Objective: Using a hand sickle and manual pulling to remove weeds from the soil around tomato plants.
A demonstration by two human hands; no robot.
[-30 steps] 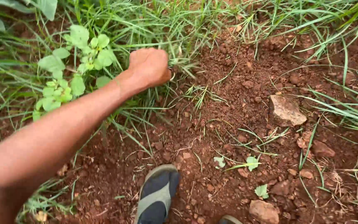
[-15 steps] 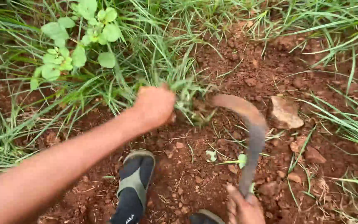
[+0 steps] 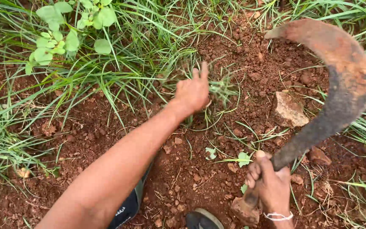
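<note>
My left hand reaches out over red soil with its fingers spread, touching a small clump of grass. My right hand grips the handle of a rusty curved sickle. The blade is raised at the upper right, arching over the soil with its tip pointing left. My foot in a dark sandal stands under my left arm.
A pale stone lies in the soil right of the clump. Thick grass and a broad-leaved weed fill the upper left. More grass lines the right edge. Small seedlings grow near my right hand.
The sickle has swung up from the soil to the upper right. My left hand, closed around grass before, has its fingers spread now.
</note>
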